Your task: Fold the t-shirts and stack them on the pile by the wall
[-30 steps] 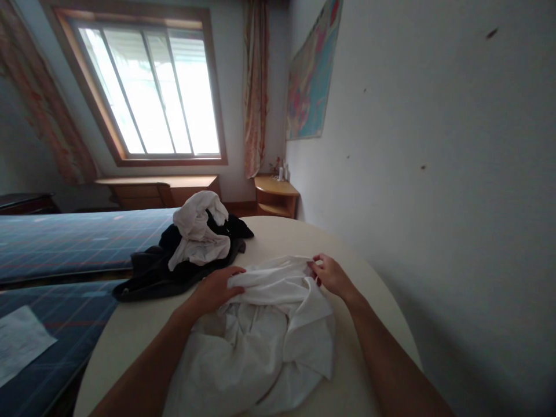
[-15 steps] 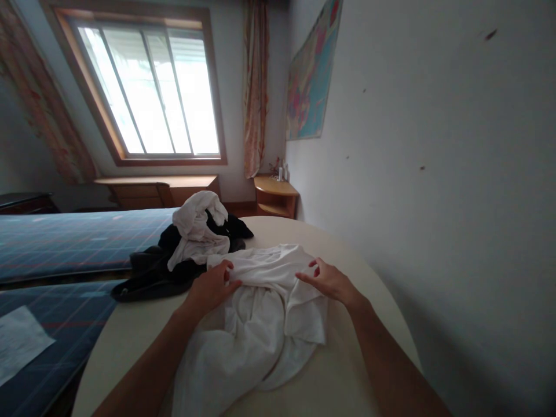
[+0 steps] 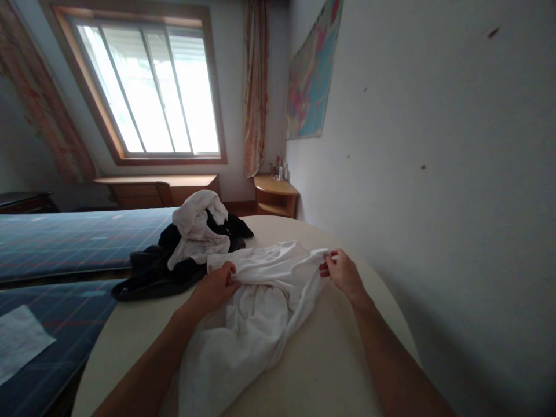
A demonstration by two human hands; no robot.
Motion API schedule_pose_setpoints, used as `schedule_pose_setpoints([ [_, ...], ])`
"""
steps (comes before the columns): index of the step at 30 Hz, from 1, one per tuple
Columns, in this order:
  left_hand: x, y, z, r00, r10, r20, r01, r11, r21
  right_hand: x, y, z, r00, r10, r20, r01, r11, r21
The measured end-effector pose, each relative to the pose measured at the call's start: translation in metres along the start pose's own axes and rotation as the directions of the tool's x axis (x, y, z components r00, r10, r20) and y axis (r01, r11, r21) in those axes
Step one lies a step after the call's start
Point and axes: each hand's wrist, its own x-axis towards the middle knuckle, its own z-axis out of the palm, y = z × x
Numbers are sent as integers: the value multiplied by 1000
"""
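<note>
A crumpled white shirt (image 3: 256,324) lies on the round cream table (image 3: 339,359), its lower part trailing toward me in loose folds. My right hand (image 3: 343,273) pinches the shirt's far right corner and holds it stretched out, slightly raised. At the left edge of the shirt is my left hand (image 3: 216,289), its fingers curled and closed on the cloth; the fingertips are partly hidden. Between both hands the upper part of the fabric runs in creases.
A heap of clothes sits at the table's back left: a whitish garment (image 3: 202,226) over black clothing (image 3: 165,278). Blue plaid mattresses (image 3: 87,243) lie to the left, with a paper sheet (image 3: 21,341) on the nearer one. A white wall (image 3: 456,231) stands to the right.
My right hand has moved right and a little away, closing on the shirt's corner and pulling it outward. The right side of the shirt is now drawn out. My left hand has barely moved.
</note>
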Motion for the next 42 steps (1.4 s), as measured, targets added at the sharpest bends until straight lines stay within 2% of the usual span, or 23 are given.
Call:
schedule_pose_setpoints([
  [4,-7,13,-1,993,103,62,-97,991,-95,13,18,-6,968,13,-250,-19,1000,-19],
  [7,-13,22,0,979,181,89,-172,980,-101,17,25,-5,961,-24,-276,-2,996,-93],
  [9,-15,25,1,965,235,116,-226,970,-87,17,26,1,974,-58,-221,29,991,-134],
  [12,-16,28,4,953,273,133,-270,962,-36,13,25,14,978,-178,-113,154,969,-194],
  [14,-16,30,7,951,276,143,-278,961,-4,10,26,22,966,-254,-44,237,942,-239],
  [17,-16,33,10,943,285,170,-295,955,33,4,31,28,957,-273,102,291,911,-294],
  [19,-16,34,12,938,295,181,-309,950,54,3,35,30,930,-299,212,354,886,-300],
  [22,-16,35,10,941,299,158,-314,946,79,4,37,29,908,-335,252,401,868,-292],
  [24,-15,36,5,961,254,108,-265,958,105,8,37,26,927,-325,186,368,882,-293],
  [26,-13,35,-1,985,166,36,-169,976,134,13,37,19,945,-318,81,327,897,-296],
  [28,-11,32,-6,997,65,-38,-58,985,161,19,39,10,943,-330,-44,302,904,-304],
  [31,-6,23,-8,991,-74,-113,94,978,184,27,46,-1,920,-321,-225,245,920,-307],
  [34,-4,17,-7,982,-141,-128,164,969,184,29,51,-2,923,-283,-259,193,926,-324],
  [36,-4,18,-7,982,-93,-164,122,977,176,24,49,1,940,-282,-192,192,902,-386],
  [39,-9,29,-10,976,69,-205,-46,992,116,10,37,1,956,-257,-140,152,844,-514],
  [42,-17,45,-14,955,283,-85,-285,958,-15,-5,18,-7,962,-217,-167,68,781,-620],
])
